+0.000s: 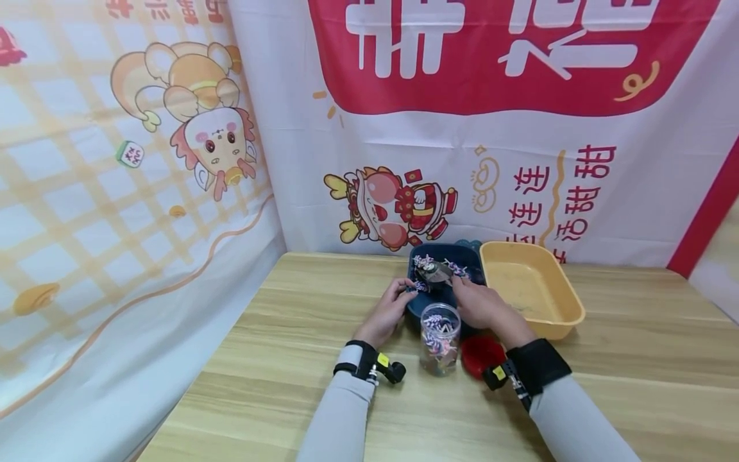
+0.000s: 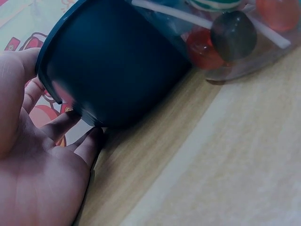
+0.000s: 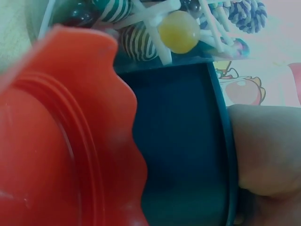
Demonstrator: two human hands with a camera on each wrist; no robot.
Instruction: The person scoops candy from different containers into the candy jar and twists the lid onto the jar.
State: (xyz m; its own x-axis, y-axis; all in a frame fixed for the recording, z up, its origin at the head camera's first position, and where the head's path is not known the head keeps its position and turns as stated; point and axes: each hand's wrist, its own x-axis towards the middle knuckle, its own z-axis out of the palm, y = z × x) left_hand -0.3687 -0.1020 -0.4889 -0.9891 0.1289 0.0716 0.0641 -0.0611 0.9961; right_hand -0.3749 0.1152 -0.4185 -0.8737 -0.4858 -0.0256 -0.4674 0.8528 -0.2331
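A dark blue bin (image 1: 413,314) holds several twisted-rope pieces in white, pink and blue (image 1: 424,262). My left hand (image 1: 388,313) grips its left side, with some fingers against the outer wall in the left wrist view. Over the bin, my right hand (image 1: 476,303) holds a shiny metal scoop-like tool (image 1: 435,273); its exact shape is partly hidden. A clear jar (image 1: 440,340) stands before the bin, between my wrists, with similar rope pieces and lollipops (image 3: 179,32) inside. Below my right hand is a red wavy-rimmed dish or lid (image 1: 480,357).
A yellow bin (image 1: 522,282) stands right of the blue one on the wooden table (image 1: 277,346). Behind them hangs a printed cloth (image 1: 288,128), and another patterned cloth (image 1: 69,212) drops along the left side.
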